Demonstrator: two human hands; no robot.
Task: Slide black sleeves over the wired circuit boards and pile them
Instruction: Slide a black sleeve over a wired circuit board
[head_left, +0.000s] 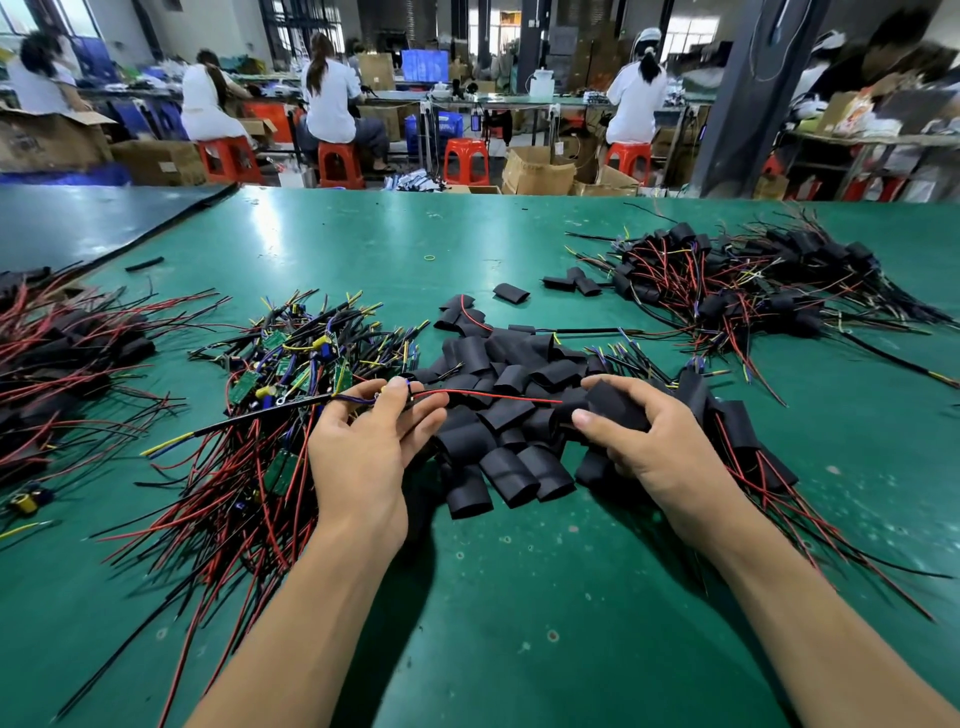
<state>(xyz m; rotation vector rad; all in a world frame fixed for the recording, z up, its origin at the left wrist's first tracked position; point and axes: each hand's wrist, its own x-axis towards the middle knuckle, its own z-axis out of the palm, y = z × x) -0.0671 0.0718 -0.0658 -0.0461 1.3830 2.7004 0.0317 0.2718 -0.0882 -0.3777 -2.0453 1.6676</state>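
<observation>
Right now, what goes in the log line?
left hand: pinches wires | right hand: grips black sleeve | red wire: tip at sleeve

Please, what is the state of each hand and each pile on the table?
left hand: pinches a wire bundle.
right hand: grips one black sleeve.
black sleeve: held; red wire end reaches it.
empty sleeves: heaped loose in the middle.
bare boards: unsleeved, tangled at left.
sleeved boards: piled at far right.
</observation>
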